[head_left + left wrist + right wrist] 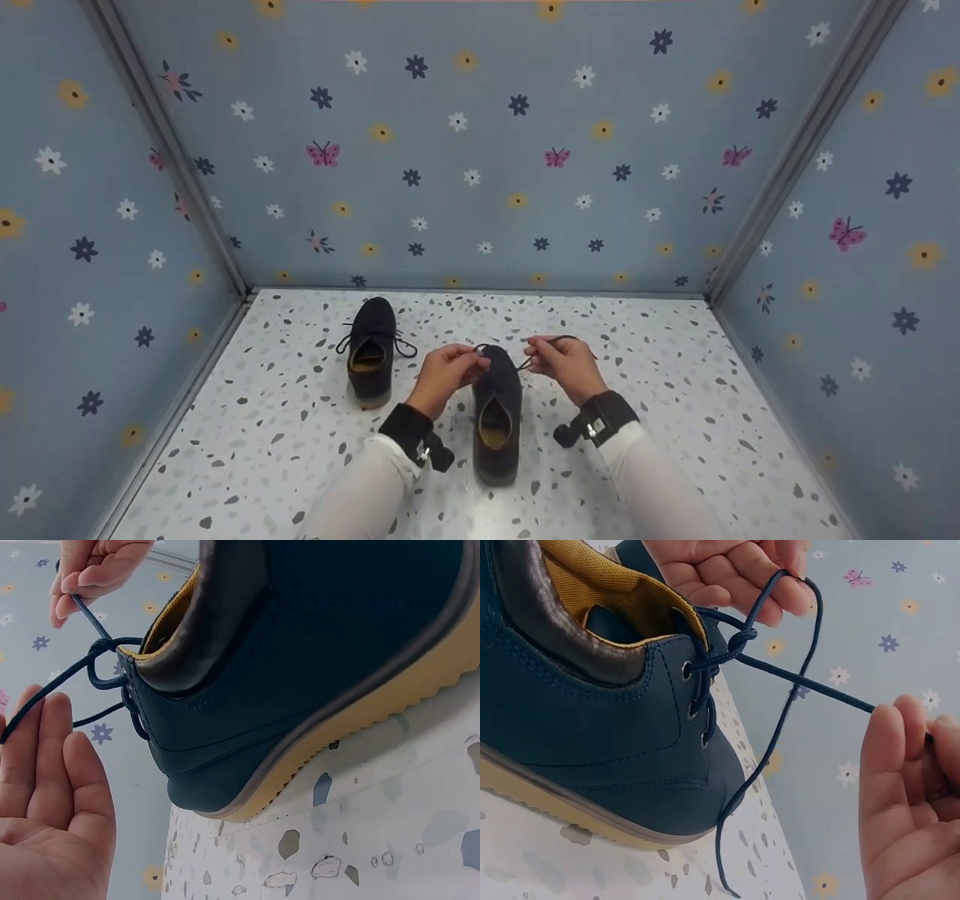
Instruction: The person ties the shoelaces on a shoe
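Observation:
A dark blue low lace-up shoe [499,394] with a yellow lining stands on the floor, toe away from me. My left hand [450,371], on its left, pinches the shoelace [808,652] where it bends into a loop, and a loose end hangs down past the toe. On the other side, my right hand [566,367] grips another length of lace, drawn out straight from the shoe. Between both hands the lace crosses in a knot [742,641] above the eyelets [688,671]. The right wrist view shows the left fingertips partly overlapping the loop.
A matching shoe [373,341] stands to the left, its lace in a bow. White speckled flooring [637,450] lies beneath. Flower-patterned panels [480,150] rise behind and at both sides, joined by grey metal posts [810,142].

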A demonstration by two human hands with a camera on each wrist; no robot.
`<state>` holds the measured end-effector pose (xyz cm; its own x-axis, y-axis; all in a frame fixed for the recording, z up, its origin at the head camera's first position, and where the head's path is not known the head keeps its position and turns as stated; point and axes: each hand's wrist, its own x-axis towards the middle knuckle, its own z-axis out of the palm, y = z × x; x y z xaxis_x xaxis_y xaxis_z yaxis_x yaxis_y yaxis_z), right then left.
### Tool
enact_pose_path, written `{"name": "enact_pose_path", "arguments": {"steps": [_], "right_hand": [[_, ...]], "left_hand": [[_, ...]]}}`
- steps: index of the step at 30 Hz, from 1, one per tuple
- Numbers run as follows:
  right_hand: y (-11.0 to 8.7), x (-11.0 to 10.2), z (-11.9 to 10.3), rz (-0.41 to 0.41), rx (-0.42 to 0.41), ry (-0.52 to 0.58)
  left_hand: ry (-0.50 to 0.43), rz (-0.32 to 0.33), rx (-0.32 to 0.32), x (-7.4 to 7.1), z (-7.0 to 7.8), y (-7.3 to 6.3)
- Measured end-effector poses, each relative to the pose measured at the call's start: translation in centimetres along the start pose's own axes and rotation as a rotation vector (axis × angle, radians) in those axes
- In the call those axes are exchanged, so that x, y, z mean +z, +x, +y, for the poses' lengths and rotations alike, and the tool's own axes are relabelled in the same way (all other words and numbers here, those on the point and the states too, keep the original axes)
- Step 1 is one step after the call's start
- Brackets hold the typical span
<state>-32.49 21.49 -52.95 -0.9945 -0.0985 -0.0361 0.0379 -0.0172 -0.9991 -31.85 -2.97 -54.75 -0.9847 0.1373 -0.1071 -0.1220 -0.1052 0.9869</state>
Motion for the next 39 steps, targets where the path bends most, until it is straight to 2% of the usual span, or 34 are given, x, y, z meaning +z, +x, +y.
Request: {"name": "enact_pose_path", "arguments": {"steps": [4,12,16,22,32,39], "right_hand": [[0.0,0.3,0.3,-0.012,-0.003,-0.013],[0.1,1.9,1.1,-0.076,-0.001,0.141],[0.2,3.0,1.2,-0.055,0.015,0.195],[0.5,3.6,1.5,0.016,0.031,0.207],[0.7,2.8,1.9,0.064,0.034,0.256],[0.6,2.0,2.2,0.114,0.030,0.210]], "left_hand": [[-0.074,-0.016,-0.008,0.2,0.0,-0.1],[-0.257,-0.075,-0.029,0.7,0.0,-0.3],[-0.333,-0.076,-0.028,1.0,0.0,-0.4],[-0.432,-0.051,-0.021,0.9,-0.2,-0.1],[-0.393,-0.014,-0.018,1.0,-0.4,0.0],[-0.377,0.012,-0.021,0.9,-0.6,0.1]]}}
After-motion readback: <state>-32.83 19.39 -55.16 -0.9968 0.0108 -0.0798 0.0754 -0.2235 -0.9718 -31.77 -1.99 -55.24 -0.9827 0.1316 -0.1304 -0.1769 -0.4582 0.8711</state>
